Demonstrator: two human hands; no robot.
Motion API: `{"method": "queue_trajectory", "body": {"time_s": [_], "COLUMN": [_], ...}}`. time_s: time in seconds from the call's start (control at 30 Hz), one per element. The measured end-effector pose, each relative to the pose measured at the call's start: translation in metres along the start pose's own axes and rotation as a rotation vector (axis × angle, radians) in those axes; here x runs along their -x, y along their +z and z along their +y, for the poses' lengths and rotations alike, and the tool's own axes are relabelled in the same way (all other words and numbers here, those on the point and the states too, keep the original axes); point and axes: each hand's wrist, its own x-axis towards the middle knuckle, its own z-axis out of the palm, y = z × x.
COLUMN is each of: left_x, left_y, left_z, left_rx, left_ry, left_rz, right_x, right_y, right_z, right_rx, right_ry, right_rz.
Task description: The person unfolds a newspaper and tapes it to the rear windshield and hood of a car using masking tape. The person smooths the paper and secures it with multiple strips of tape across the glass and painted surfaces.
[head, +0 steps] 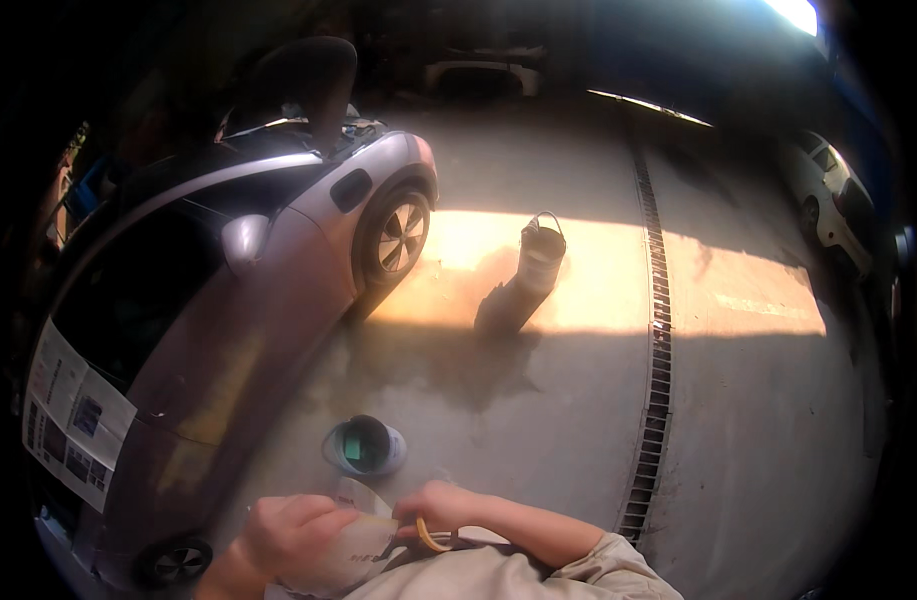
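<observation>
My left hand (297,529) grips a pale sheet of paper (364,536) with printed marks, held low in front of my shirt. At the sheet's right edge, my right hand (436,506) has its fingers curled against it. A yellow curved band (428,536), perhaps the rim of a tape roll, shows just under the right fingers; whether they hold it I cannot tell. Just beyond the hands, a bucket (398,448) stands on the floor with a green block (352,444) inside.
A car (278,300) fills the left side, its hood raised. Newspaper (75,420) covers part of its side. In a sunlit strip stands another bucket (541,274). A grated floor drain (659,337) runs along the right, with a white car (830,199) beyond.
</observation>
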Motion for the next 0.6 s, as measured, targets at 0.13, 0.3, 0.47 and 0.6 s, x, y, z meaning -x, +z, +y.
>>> {"method": "queue_trajectory", "body": {"time_s": [0.13, 0.3, 0.47, 0.6], "left_x": [-0.031, -0.092, -0.191, -0.272], "left_y": [0.010, 0.034, 0.052, 0.075], "left_z": [-0.045, -0.131, -0.228, -0.298], "left_rx": [-0.104, -0.111, -0.104, -0.019], "left_ry": [-0.031, -0.118, -0.117, -0.055], "left_rz": [0.085, 0.172, 0.260, 0.215], "right_x": [-0.018, -0.049, -0.070, -0.075], "right_y": [-0.037, -0.129, -0.249, -0.358], "right_z": [0.057, 0.108, 0.174, 0.200], "right_rx": [-0.089, 0.016, 0.141, 0.239], "right_ry": [0.019, 0.251, 0.269, 0.277], "right_rz": [0.012, -0.140, -0.002, 0.020]}}
